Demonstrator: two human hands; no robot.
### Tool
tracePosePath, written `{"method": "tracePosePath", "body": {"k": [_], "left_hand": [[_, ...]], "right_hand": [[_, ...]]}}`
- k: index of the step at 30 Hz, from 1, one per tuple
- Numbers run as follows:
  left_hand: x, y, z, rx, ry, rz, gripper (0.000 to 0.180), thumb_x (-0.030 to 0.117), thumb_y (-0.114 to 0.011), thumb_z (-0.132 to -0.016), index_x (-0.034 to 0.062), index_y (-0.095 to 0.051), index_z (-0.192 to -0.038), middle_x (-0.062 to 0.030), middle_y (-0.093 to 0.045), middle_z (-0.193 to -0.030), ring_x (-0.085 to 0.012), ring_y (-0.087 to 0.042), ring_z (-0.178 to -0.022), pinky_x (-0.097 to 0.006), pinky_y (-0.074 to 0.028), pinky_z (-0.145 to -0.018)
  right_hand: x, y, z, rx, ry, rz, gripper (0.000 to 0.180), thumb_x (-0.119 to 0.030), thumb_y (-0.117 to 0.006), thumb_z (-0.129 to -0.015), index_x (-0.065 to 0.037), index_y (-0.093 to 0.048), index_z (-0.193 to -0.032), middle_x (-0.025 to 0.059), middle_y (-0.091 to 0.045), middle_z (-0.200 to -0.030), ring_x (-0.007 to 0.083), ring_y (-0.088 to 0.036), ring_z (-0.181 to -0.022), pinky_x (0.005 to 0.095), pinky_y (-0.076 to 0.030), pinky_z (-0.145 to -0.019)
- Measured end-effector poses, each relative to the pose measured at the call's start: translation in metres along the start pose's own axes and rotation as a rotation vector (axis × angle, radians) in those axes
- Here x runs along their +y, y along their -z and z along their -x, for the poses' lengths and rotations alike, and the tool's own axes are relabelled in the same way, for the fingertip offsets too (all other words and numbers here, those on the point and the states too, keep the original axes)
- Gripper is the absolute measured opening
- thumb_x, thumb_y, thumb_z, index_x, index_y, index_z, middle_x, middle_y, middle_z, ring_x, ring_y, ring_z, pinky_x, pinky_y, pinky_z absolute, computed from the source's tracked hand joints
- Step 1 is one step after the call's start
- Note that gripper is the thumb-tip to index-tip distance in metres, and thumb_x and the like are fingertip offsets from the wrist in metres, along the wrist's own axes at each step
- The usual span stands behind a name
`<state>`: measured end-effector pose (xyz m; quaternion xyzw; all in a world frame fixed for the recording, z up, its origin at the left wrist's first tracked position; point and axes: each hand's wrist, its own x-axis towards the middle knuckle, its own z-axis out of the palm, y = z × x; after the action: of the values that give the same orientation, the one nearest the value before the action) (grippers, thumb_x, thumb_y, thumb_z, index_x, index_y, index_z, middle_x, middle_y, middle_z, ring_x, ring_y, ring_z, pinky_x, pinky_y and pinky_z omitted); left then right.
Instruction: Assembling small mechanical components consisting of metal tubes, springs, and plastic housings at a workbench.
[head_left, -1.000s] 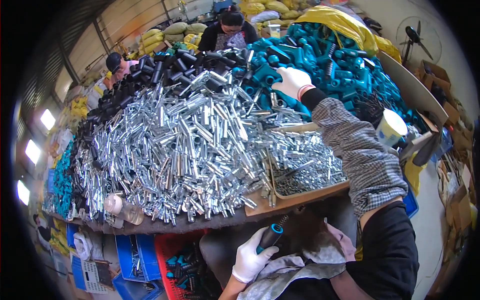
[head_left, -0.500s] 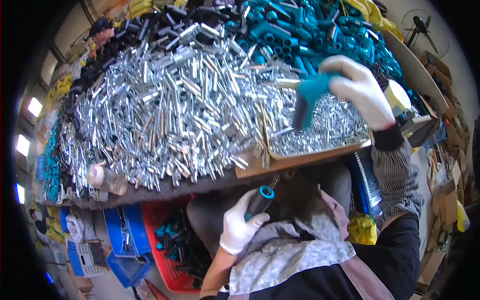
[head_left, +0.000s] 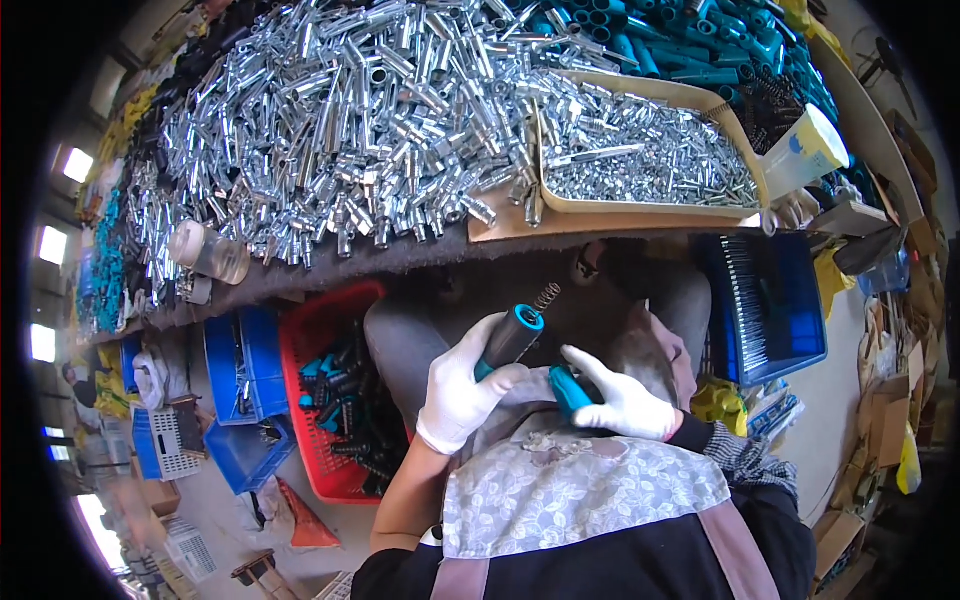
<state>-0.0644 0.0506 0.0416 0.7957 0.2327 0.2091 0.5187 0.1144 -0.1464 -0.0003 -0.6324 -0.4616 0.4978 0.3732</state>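
In the head view, at six o'clock, the left hand (head_left: 465, 390) grips the black tube (head_left: 507, 343), whose spring (head_left: 547, 297) pokes toward one o'clock. At four o'clock, the right hand (head_left: 630, 402) grasps the teal piece (head_left: 568, 388), just apart from the tube. Holding the tube low and steady, without knocking or bending the spring, would probably serve best.

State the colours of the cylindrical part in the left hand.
The cylindrical part is mainly black with a teal rim, best seen in the head view.
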Motion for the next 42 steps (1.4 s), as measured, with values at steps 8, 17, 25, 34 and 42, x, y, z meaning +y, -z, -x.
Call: {"method": "tracePosePath", "body": {"k": [8, 17, 25, 34, 42], "left_hand": [[-0.008, 0.009, 0.016, -0.025, -0.082, -0.227, 0.063, 0.032, -0.08, -0.084, 0.0001, -0.057, -0.133, -0.022, -0.069, -0.113, -0.0342, -0.072, -0.098, -0.037, -0.055, -0.084], [0.004, 0.024, 0.015, -0.092, -0.207, -0.485, 0.056, 0.033, -0.079, -0.081, 0.0085, -0.063, -0.128, -0.0161, -0.071, -0.105, -0.0344, -0.071, -0.086, -0.039, -0.057, -0.074], [0.018, 0.04, 0.003, -0.225, -0.244, -0.518, 0.057, 0.039, -0.079, -0.081, 0.0096, -0.063, -0.127, -0.015, -0.071, -0.097, -0.0344, -0.07, -0.083, -0.04, -0.056, -0.072], [0.005, 0.056, -0.028, -0.814, 0.326, 0.121, 0.07, 0.034, -0.08, -0.082, -0.0049, -0.058, -0.135, -0.007, -0.069, -0.102, -0.0135, -0.064, -0.088, -0.029, -0.053, -0.081], [0.001, 0.054, -0.026, -0.924, 0.393, 0.255, 0.064, 0.039, -0.075, -0.085, -0.0021, -0.06, -0.132, -0.0063, -0.068, -0.089, -0.0109, -0.062, -0.076, -0.028, -0.052, -0.069]], "right_hand": [[-0.031, 0.037, 0.004, 0.268, 0.039, -0.634, 0.055, -0.013, -0.065, -0.09, -0.002, -0.047, -0.141, 0.0093, -0.065, -0.102, 0.0141, -0.064, -0.082, 0.0301, -0.054, -0.076], [-0.063, 0.056, -0.008, 0.191, -0.019, -0.737, 0.053, -0.032, -0.068, -0.09, -0.002, -0.055, -0.132, 0.0119, -0.067, -0.095, 0.0168, -0.066, -0.076, 0.03, -0.056, -0.072], [-0.085, 0.081, -0.016, -0.027, -0.042, -0.431, 0.047, -0.017, -0.072, -0.085, 0.0, -0.06, -0.127, 0.009, -0.068, -0.102, 0.0159, -0.067, -0.08, 0.0294, -0.056, -0.076], [-0.111, 0.063, -0.029, 0.134, 1.002, 1.178, 0.037, -0.02, -0.071, -0.072, -0.023, -0.068, -0.108, 0.001, -0.059, -0.091, 0.0194, -0.06, -0.088, 0.0484, -0.046, -0.096], [-0.1, 0.072, -0.043, -0.074, 1.016, 1.119, 0.038, -0.022, -0.067, -0.073, -0.016, -0.067, -0.11, 0.0026, -0.06, -0.09, 0.0217, -0.06, -0.082, 0.0377, -0.05, -0.081]]}}
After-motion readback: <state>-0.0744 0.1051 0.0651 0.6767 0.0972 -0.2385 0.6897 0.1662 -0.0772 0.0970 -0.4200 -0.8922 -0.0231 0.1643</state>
